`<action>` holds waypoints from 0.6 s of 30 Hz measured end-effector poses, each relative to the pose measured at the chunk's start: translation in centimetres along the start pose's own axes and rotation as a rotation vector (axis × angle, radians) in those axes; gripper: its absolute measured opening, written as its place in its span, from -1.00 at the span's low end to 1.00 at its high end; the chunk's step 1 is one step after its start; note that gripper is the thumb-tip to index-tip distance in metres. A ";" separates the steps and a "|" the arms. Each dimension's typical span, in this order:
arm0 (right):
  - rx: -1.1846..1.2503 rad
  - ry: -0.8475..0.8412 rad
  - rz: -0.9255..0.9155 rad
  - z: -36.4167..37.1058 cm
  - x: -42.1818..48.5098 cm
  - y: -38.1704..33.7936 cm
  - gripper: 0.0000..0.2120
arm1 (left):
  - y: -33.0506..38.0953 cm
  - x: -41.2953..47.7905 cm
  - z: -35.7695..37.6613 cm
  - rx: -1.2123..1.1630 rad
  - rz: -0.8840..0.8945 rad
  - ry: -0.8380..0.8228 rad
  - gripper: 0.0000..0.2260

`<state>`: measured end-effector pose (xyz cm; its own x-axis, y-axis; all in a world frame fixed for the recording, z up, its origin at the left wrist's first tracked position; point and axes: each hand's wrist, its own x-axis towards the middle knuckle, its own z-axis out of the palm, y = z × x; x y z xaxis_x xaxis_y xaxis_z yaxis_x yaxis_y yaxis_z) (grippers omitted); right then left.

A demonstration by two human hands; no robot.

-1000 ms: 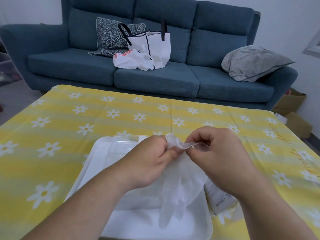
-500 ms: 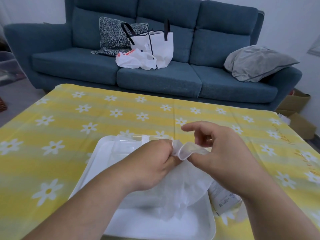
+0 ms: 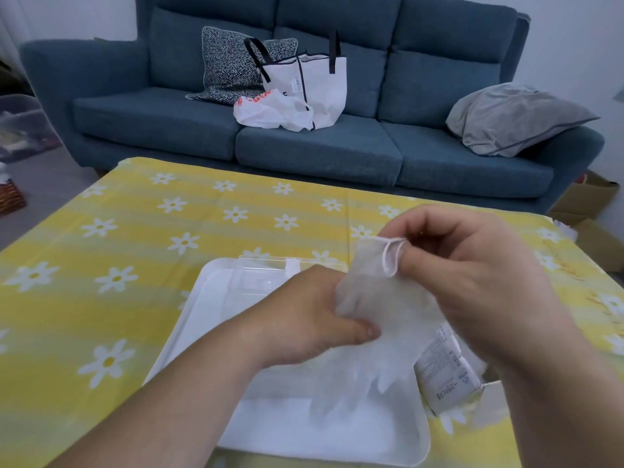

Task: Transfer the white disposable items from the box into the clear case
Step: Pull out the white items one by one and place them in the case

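A blue sofa (image 3: 304,106) stands against a white wall (image 3: 557,45).

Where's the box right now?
Head view, lower right: the box lies on the tablecloth beside the white tray's right edge, partly covered by the right arm.

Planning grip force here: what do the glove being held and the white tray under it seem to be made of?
The glove looks like thin, translucent milky plastic or vinyl film: it crumples softly and has a rolled bead at the cuff. The tray looks like smooth, satin white moulded plastic, judging by its rounded rim and corners.
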<state>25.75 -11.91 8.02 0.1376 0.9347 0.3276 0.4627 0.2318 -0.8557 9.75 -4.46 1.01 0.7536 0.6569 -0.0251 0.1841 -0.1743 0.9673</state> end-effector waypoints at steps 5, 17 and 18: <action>0.139 0.205 0.085 -0.7 0.6 0.3 -0.87 | -0.9 -0.5 -2.0 -0.250 -0.171 0.068 -0.83; -0.213 0.101 0.564 5.4 1.2 9.4 -0.95 | -3.8 -2.3 -8.1 0.140 -0.553 0.292 -0.72; -0.297 0.069 0.573 5.7 1.1 9.9 -0.96 | -4.0 -2.2 -7.9 0.210 -0.566 0.294 -0.67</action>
<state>25.51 -7.03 -2.35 0.4865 0.8661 -0.1146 0.5203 -0.3926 -0.7584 2.39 0.54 -0.80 0.3062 0.8564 -0.4157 0.6418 0.1368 0.7546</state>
